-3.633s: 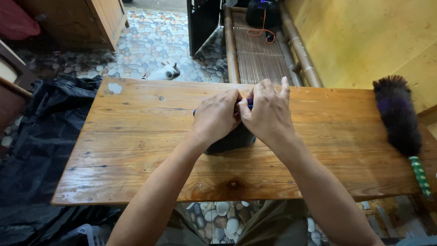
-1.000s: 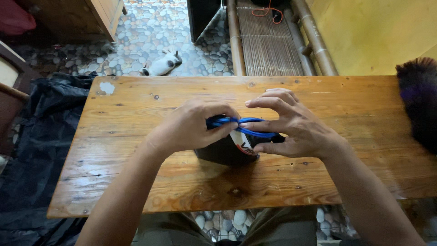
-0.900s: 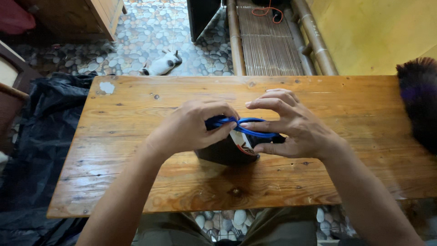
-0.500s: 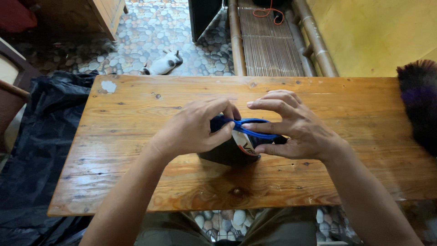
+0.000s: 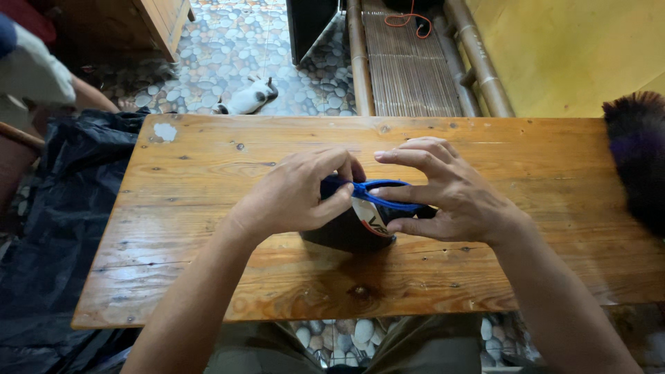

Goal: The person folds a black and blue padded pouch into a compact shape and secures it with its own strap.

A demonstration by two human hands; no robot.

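The wooden table (image 5: 208,208) carries the work at its middle, and on it stands a small dark pouch (image 5: 343,232) with a white panel (image 5: 367,218) showing near its top edge and a blue strap (image 5: 388,196) running across its mouth. The step in hand appears to be the handling of that blue strap at the opening of the pouch: both hands meet over it and the pouch rests upright on the table beneath them. The left hand (image 5: 294,194) covers the left part of the pouch; its fingers (image 5: 346,166) curl down over the near end of the strap, with the thumb pressed against the pouch side, so they are closed on the strap end. The right hand (image 5: 457,197) lies to the right; its fingers (image 5: 409,156) arch above the strap while the thumb sits below it, pinching the strap between them. The next move likely calls for a steady hold of the pouch body by the left fingers while the right fingers draw or guide the strap; loosening both grips at once could let the pouch tip. Beyond the right fingers, at the table edge, lies a dark feather duster (image 5: 637,152). Left of the table lies black plastic sheeting (image 5: 48,228), and on the pebble floor (image 5: 228,55) beyond rests a small white animal (image 5: 249,97).
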